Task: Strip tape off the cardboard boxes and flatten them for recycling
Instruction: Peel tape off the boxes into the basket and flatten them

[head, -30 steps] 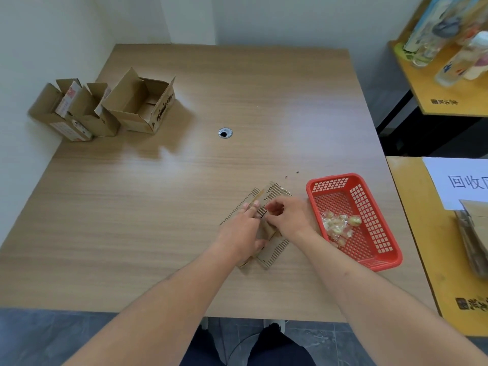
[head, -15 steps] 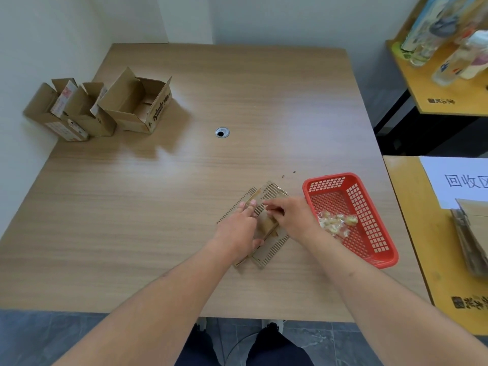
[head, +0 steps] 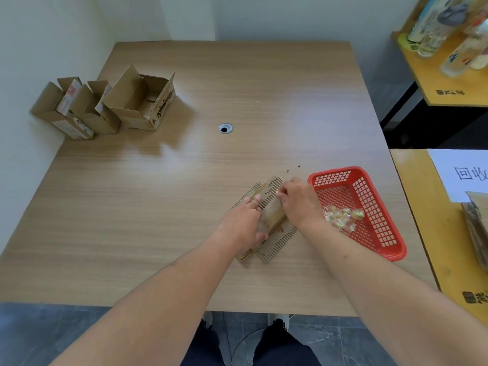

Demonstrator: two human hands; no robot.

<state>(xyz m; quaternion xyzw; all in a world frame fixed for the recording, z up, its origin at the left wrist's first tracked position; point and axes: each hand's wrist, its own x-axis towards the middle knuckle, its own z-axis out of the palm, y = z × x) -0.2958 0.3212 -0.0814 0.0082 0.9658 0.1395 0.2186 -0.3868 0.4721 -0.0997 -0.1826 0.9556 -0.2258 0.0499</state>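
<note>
A small cardboard box (head: 273, 216) with slotted, comb-edged flaps lies spread on the wooden table (head: 184, 194) near its front. My left hand (head: 244, 225) presses down on it with fingers stretched along its top. My right hand (head: 297, 200) is at the box's far right corner, its fingers curled and pinching something thin there, seemingly a strip of tape; the tape itself is too small to make out. Three open cardboard boxes (head: 105, 104) stand together at the table's far left.
A red plastic basket (head: 380, 233) holding crumpled clear tape (head: 342, 216) sits right of my hands. A cable hole (head: 225, 128) is mid-table. A yellow side table (head: 449, 233) on the right carries a paper sign and stacked flat cardboard (head: 478, 225). Bottles stand on another table, far right.
My right hand has moved from the middle of the box up to its far right corner. My left hand stays pressed on the box.
</note>
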